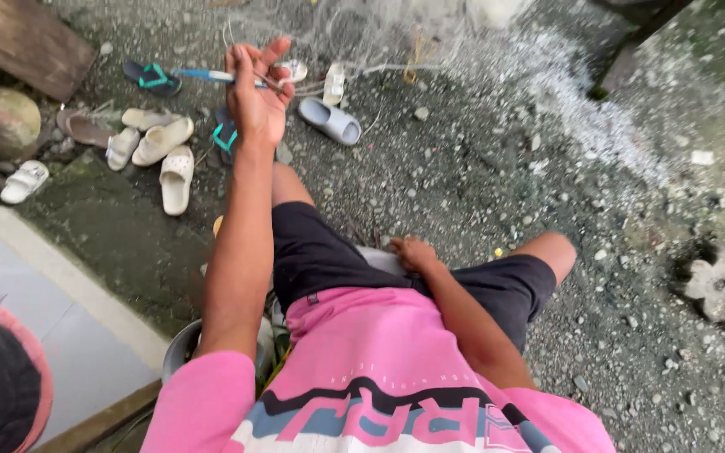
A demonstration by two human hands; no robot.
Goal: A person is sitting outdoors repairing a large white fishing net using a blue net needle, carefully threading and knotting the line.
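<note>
Left hand: raised at arm's length toward 12 o'clock, palm to the camera, fingers curled and clamped on a thin blue netting needle.
Netting needle: lying crosswise in the grip, tip pointing to 9 o'clock, pale line trailing off it toward 1 o'clock.
Fishing net: fine and whitish, spread over the gravel at 1 o'clock of the raised hand.
Right hand: low between the knees, at 5 o'clock of the left, fingers drawn together over the dark shorts; whether anything is pinched there, impossible to tell.
Sandals: cream pairs scattered at 9 o'clock of the raised hand, a grey-blue one just at 3 o'clock of it.
Metal bowl: tucked under the left elbow, at 7 o'clock.
Plank: top corner, 10 o'clock.
</note>
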